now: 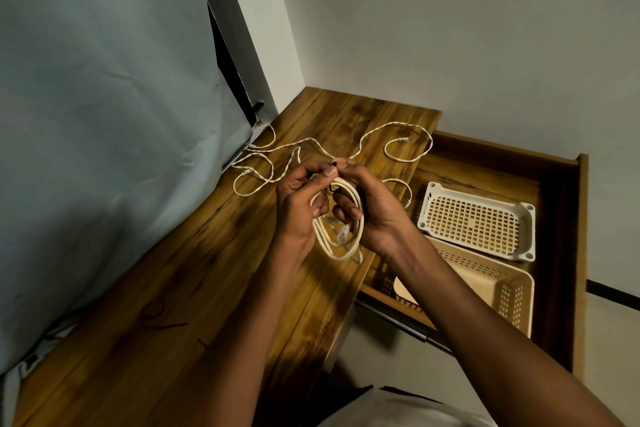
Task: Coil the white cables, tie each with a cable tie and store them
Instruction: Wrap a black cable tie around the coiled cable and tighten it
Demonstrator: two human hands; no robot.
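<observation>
Both forearms reach forward over the desk (194,274) and meet above its right edge. The left hand (303,204) is turned palm inward, its fingers curled round the upper left side of the coiled cable (341,236), thumb and forefinger pinched at the top. The right hand (372,208) faces it, fingers wrapped over the coil's upper right side, its fingertips meeting the left hand's on a small black cable tie (335,163) at the top of the coil. The coil is a long oval hanging between the palms, its long axis running from the fingertips down toward the wrists, with a clear plug inside the loop near its lower end. Beyond the hands, loose white cables (360,146) sprawl on the desk. Right of the right hand, two perforated baskets (478,222) sit in an open drawer (561,218).
</observation>
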